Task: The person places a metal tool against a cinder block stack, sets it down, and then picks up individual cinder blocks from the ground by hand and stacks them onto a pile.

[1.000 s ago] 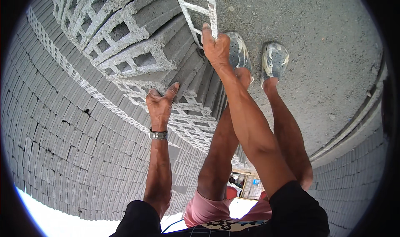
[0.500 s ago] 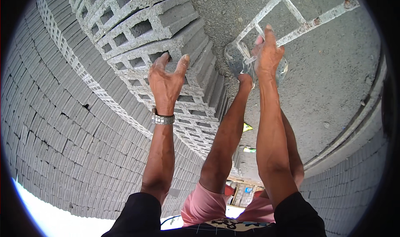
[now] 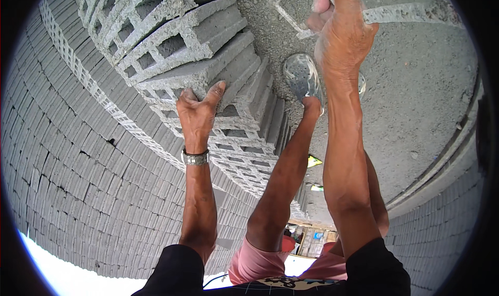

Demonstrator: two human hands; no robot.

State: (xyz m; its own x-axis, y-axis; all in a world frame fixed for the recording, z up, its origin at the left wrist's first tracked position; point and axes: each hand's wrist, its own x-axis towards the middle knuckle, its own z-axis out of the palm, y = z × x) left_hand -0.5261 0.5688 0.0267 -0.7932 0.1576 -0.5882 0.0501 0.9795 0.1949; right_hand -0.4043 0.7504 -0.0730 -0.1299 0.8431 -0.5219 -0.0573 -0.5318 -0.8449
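My left hand (image 3: 196,116) is closed on the end of a grey hollow concrete block (image 3: 226,62) in the tall stack. Its fingers reach into one of the hollows and the thumb presses against the block's face. At the upper right, my right hand (image 3: 345,36) is wrapped around a pale metal frame (image 3: 416,13) with crossbars, crusted with what looks like cement. Part of this frame runs past the top edge of the picture, and my fist hides some of it. It is held up above the ground, close to the camera.
Long rows of stacked blocks (image 3: 78,192) fill the left side. More stacks (image 3: 442,244) stand at the lower right beyond a curved ledge (image 3: 434,184). My foot in a perforated grey clog (image 3: 301,75) stands on gritty ground (image 3: 410,103) beside the stack.
My right hand has risen toward the camera with the metal frame, which has swung partly out of view. My left hand has moved slightly down and closed on the block.
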